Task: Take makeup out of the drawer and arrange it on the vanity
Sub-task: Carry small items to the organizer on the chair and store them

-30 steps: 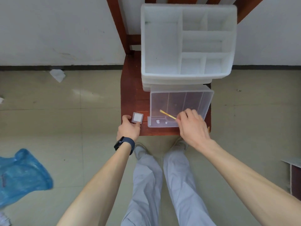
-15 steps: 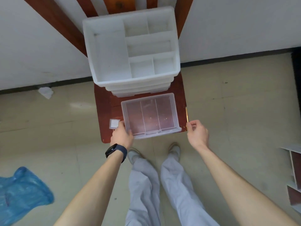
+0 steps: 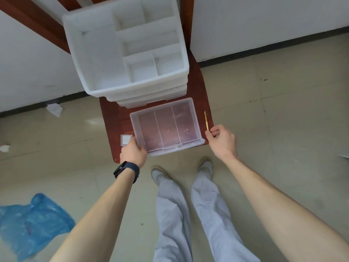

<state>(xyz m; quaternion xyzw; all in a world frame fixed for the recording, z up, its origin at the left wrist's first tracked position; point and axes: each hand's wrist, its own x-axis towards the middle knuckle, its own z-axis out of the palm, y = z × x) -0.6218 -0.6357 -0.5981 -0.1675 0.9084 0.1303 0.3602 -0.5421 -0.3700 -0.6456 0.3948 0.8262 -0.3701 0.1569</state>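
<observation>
A clear plastic drawer (image 3: 196,120) with three long compartments is pulled out over the red-brown wooden surface (image 3: 113,118); it looks empty apart from small specks. My left hand (image 3: 133,154) grips the drawer's front left corner. A small white square compact (image 3: 126,139) lies on the wood just left of that hand. A thin yellow stick (image 3: 206,120) lies on the wood right of the drawer, and my right hand (image 3: 221,140) pinches its near end between thumb and forefinger.
A white multi-compartment organizer (image 3: 98,59) stands behind the drawer, its top sections empty. A blue plastic bag (image 3: 32,220) and crumpled paper (image 3: 55,109) lie on the tiled floor at left. My legs and shoes (image 3: 160,174) are below the wood's front edge.
My right hand lifted the yellow stick out of the drawer and brought it to the wood on the right. My left hand left the compact and took the drawer's corner.
</observation>
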